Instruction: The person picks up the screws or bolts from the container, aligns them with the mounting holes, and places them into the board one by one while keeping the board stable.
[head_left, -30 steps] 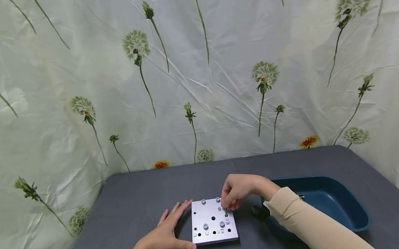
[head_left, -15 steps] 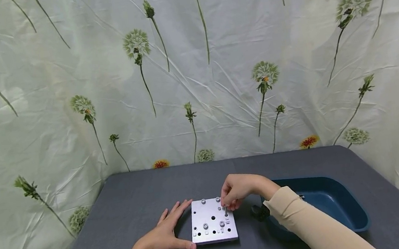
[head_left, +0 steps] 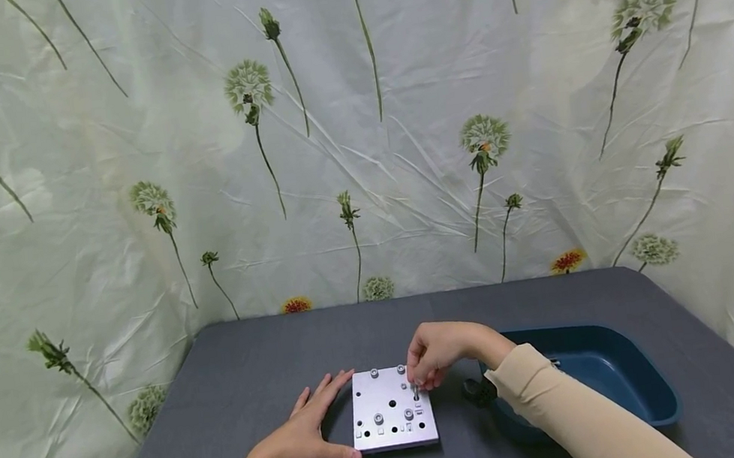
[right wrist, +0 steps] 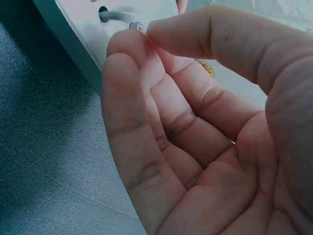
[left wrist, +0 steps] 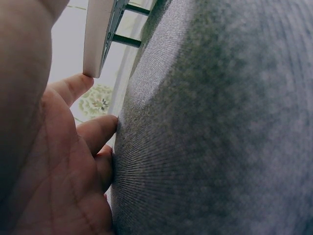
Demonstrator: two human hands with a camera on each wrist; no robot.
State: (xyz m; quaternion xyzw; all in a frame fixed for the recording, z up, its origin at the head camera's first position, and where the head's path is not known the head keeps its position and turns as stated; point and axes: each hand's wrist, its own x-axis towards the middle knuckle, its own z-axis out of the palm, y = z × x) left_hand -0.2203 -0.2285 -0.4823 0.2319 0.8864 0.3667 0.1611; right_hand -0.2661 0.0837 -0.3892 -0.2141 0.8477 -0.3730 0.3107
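Note:
A square silver metal plate (head_left: 386, 397) with holes and several socket-head screws lies on the dark cloth. My left hand (head_left: 302, 433) spreads along its left side. The thumb touches the near left corner and the index fingertip (left wrist: 85, 82) touches the far one; the other fingers rest on the cloth. My right hand (head_left: 438, 353) is over the plate's right side, thumb and fingertips pinching a thin metal screw (head_left: 416, 391) upright at a hole. In the right wrist view the fingers partly hide the screw. Dark screw shanks (left wrist: 126, 40) stick out beneath the plate.
A dark blue tray (head_left: 660, 384) stands on the right, partly behind my right forearm, with a small metal piece (head_left: 554, 363) inside. The grey cloth-covered table (head_left: 271, 346) ends at a hanging curtain (head_left: 402, 179) printed with dandelions.
The right hand and the pinched screw have dipped slightly toward the plate. The whole head view has shifted a little; the left hand holds its place at the plate.

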